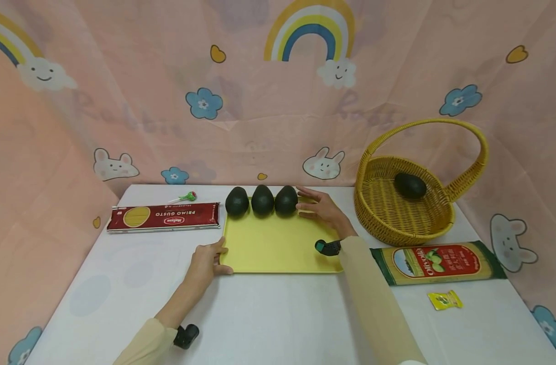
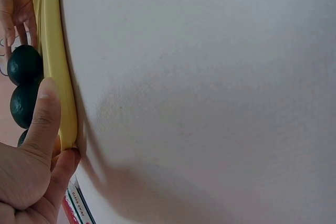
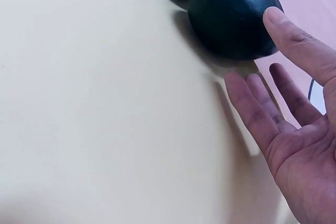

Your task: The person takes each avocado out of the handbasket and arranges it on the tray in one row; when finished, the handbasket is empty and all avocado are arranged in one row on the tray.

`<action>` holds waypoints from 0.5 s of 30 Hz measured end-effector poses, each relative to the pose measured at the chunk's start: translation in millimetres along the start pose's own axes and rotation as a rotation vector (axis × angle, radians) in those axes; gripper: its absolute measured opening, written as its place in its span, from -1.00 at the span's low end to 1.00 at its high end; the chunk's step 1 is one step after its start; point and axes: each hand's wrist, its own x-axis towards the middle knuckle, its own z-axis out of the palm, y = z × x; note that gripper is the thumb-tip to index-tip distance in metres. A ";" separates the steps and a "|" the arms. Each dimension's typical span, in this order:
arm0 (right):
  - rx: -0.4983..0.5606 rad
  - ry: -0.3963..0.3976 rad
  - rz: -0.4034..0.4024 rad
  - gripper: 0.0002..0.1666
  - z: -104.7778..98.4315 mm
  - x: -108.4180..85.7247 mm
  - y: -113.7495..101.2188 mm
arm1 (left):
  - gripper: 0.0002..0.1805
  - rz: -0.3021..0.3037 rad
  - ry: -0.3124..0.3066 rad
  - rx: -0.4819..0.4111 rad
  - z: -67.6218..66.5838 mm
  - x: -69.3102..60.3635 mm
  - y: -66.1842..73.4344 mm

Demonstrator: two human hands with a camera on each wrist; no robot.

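Observation:
Three dark green avocados stand in a row along the far edge of a yellow tray (image 1: pixel 278 248): a left avocado (image 1: pixel 237 202), a middle avocado (image 1: pixel 262 200) and a right avocado (image 1: pixel 286 201). My left hand (image 1: pixel 207 260) grips the tray's near left corner, thumb on the rim and fingers beneath, as the left wrist view shows at the tray edge (image 2: pixel 60 66). Beside the right avocado, my right hand (image 1: pixel 321 208) has its fingers spread and mostly straight. In the right wrist view the thumb (image 3: pixel 299 40) overlaps that avocado (image 3: pixel 233 17); whether it touches cannot be told.
A yellow wicker basket (image 1: pixel 366 223) with a tall handle stands at the back right, holding another avocado (image 1: pixel 410 185). In front lie a green-ended spaghetti pack (image 1: pixel 437 262) and a yellow wrapped candy (image 1: pixel 444 300). A red spaghetti pack (image 1: pixel 163 218) and a lollipop (image 1: pixel 188 196) lie left.

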 end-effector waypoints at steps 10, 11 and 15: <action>0.012 -0.023 -0.013 -0.27 2.2 -0.3 -5.3 | -0.34 -0.021 -0.013 -0.016 0.3 0.1 -0.2; 0.006 -0.027 -0.015 -0.27 3.1 0.0 -5.6 | -0.34 -0.022 -0.012 -0.013 0.4 0.1 -0.1; -0.012 -0.038 -0.019 -0.28 6.9 2.1 -4.7 | -0.34 -0.025 -0.006 -0.014 0.6 -0.3 0.4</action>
